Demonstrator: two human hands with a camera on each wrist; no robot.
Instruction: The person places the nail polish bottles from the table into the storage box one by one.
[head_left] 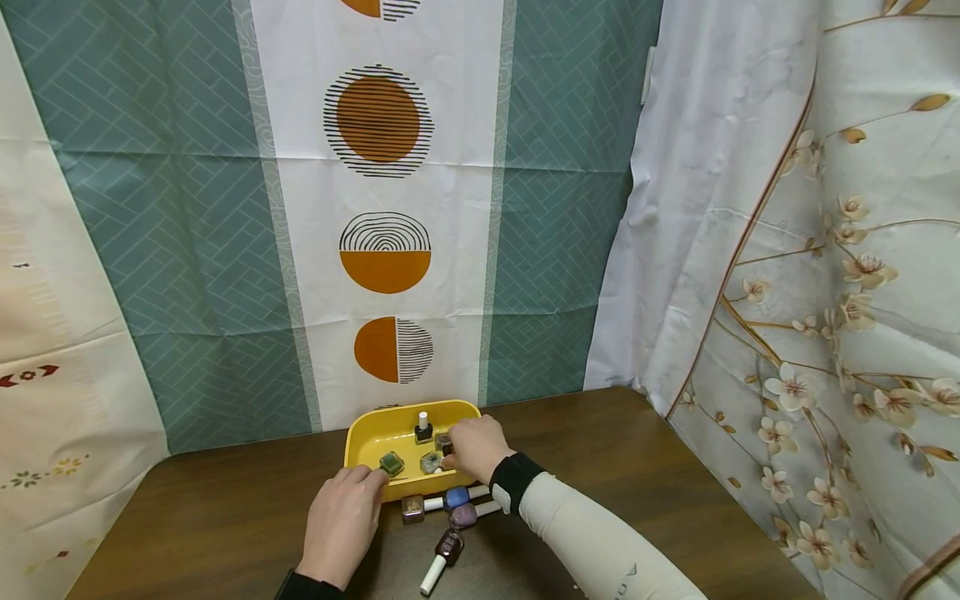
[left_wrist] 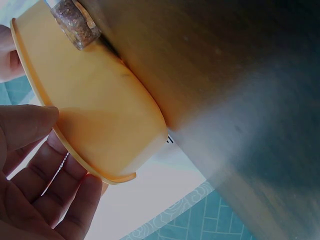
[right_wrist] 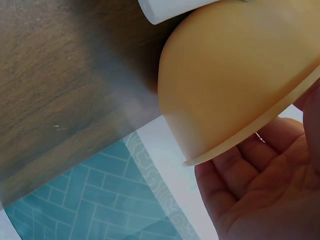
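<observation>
The yellow tray [head_left: 367,439] was round-cornered. Left hand [head_left: 341,517] and right hand [head_left: 478,448], grips indeterminable, overlapped its rim; bottles [head_left: 464,517] lay nearer.

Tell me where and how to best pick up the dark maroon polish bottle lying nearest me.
Probably pinch its slim white cap from the near side, fingers across it: the maroon bottle lies on its side, cap pointing toward you, while its body sits close to the purple bottle.
</observation>
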